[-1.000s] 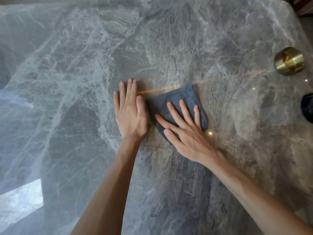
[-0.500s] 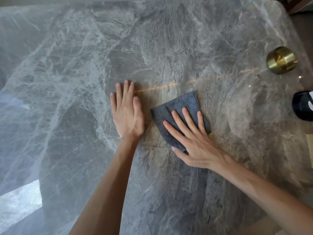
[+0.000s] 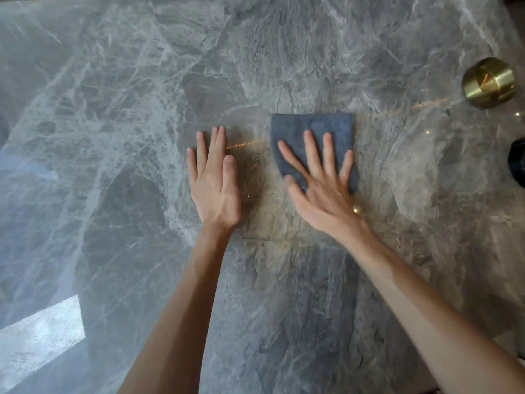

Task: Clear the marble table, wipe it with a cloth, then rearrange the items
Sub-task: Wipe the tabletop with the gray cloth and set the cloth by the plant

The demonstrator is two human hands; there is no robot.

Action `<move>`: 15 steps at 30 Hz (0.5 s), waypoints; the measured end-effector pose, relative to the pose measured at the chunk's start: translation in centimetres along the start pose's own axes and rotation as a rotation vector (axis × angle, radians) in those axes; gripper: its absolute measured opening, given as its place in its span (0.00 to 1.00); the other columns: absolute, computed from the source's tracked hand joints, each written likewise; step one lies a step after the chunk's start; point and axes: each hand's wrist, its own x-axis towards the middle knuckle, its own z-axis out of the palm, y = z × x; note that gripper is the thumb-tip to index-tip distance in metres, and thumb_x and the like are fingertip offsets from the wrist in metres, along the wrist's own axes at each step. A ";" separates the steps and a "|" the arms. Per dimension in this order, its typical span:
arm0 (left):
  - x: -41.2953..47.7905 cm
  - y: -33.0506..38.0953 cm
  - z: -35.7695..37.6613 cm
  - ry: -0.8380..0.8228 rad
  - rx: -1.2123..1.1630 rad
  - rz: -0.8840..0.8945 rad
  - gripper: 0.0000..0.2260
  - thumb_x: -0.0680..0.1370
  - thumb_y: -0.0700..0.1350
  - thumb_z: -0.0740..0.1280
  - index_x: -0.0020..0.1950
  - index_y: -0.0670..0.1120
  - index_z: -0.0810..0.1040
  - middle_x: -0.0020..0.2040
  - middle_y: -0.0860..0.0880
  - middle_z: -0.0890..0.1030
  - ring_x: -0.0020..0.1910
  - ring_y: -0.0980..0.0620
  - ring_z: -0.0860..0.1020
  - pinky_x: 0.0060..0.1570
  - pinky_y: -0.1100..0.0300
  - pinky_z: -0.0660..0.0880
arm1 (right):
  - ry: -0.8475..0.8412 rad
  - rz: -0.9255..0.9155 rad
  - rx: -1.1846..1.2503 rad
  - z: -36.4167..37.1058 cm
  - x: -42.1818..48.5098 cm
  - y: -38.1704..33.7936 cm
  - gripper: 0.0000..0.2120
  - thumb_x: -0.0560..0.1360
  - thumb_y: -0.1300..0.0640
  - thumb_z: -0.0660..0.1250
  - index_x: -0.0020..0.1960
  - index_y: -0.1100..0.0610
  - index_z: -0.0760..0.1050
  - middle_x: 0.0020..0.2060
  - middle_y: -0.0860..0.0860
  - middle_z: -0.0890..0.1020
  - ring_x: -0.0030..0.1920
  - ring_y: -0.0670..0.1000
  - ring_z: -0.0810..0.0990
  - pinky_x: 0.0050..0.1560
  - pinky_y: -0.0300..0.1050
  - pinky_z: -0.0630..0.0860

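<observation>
A folded grey-blue cloth [image 3: 309,123] lies flat on the grey marble table [image 3: 113,137], near its middle. My right hand [image 3: 321,183] presses down on the cloth with all fingers spread and straight, covering its near half. My left hand [image 3: 213,180] rests flat on the bare marble a short way left of the cloth, fingers straight and together, not touching the cloth.
A shiny brass round object [image 3: 489,82] stands near the table's right edge. Below it a dark round object [image 3: 517,163] is cut off by the frame's right side. A bright window reflection [image 3: 39,339] lies on the marble at lower left.
My right hand has slid the cloth to the right and away from me, and turned it square to the table. A gap has opened between cloth and left hand, which stayed put.
</observation>
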 end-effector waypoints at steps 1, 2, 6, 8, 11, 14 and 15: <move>0.0 0.0 -0.1 -0.003 -0.002 0.003 0.24 0.83 0.49 0.45 0.78 0.47 0.60 0.79 0.53 0.62 0.80 0.53 0.51 0.79 0.54 0.41 | -0.012 -0.014 -0.013 0.0 -1.6 1.4 0.27 0.80 0.40 0.41 0.78 0.35 0.37 0.81 0.48 0.38 0.80 0.56 0.33 0.73 0.75 0.40; -0.1 0.0 -0.1 -0.006 -0.002 0.005 0.24 0.83 0.48 0.45 0.78 0.47 0.60 0.79 0.53 0.62 0.81 0.53 0.51 0.79 0.54 0.41 | -0.024 -0.020 -0.022 0.2 -3.7 2.3 0.27 0.81 0.40 0.42 0.78 0.36 0.38 0.81 0.47 0.37 0.80 0.56 0.33 0.73 0.74 0.41; -0.1 0.1 -0.2 -0.008 0.017 0.010 0.25 0.82 0.50 0.44 0.78 0.47 0.60 0.79 0.52 0.62 0.81 0.52 0.50 0.79 0.53 0.41 | -0.032 -0.143 -0.026 2.2 -10.0 -1.3 0.28 0.80 0.40 0.47 0.79 0.37 0.44 0.81 0.50 0.43 0.80 0.61 0.39 0.72 0.77 0.46; 0.0 0.0 -0.2 -0.008 -0.010 0.022 0.26 0.82 0.52 0.44 0.79 0.47 0.59 0.79 0.52 0.61 0.81 0.52 0.50 0.79 0.54 0.40 | 0.026 -0.247 -0.036 2.7 -7.7 -4.1 0.30 0.79 0.40 0.50 0.79 0.37 0.46 0.82 0.51 0.47 0.80 0.62 0.42 0.71 0.78 0.48; 0.1 -0.4 -0.3 -0.020 -0.078 0.029 0.25 0.82 0.50 0.46 0.79 0.46 0.59 0.79 0.51 0.61 0.81 0.52 0.50 0.79 0.51 0.41 | 0.065 -0.224 -0.038 1.3 -1.0 -4.6 0.30 0.78 0.40 0.51 0.78 0.34 0.45 0.82 0.49 0.47 0.81 0.59 0.42 0.72 0.76 0.44; -0.3 -0.4 -0.5 -0.042 -0.124 0.033 0.24 0.83 0.49 0.47 0.79 0.46 0.58 0.79 0.52 0.60 0.81 0.53 0.49 0.79 0.50 0.40 | 0.069 -0.133 -0.034 0.2 1.1 0.1 0.28 0.80 0.41 0.47 0.78 0.33 0.43 0.81 0.46 0.46 0.81 0.55 0.41 0.74 0.73 0.42; -0.3 -0.3 -0.5 -0.043 -0.137 0.030 0.23 0.83 0.48 0.48 0.79 0.47 0.58 0.79 0.52 0.59 0.81 0.54 0.49 0.79 0.51 0.40 | 0.067 -0.132 -0.042 0.0 0.7 1.8 0.27 0.81 0.41 0.46 0.78 0.33 0.43 0.81 0.45 0.46 0.81 0.54 0.42 0.75 0.71 0.42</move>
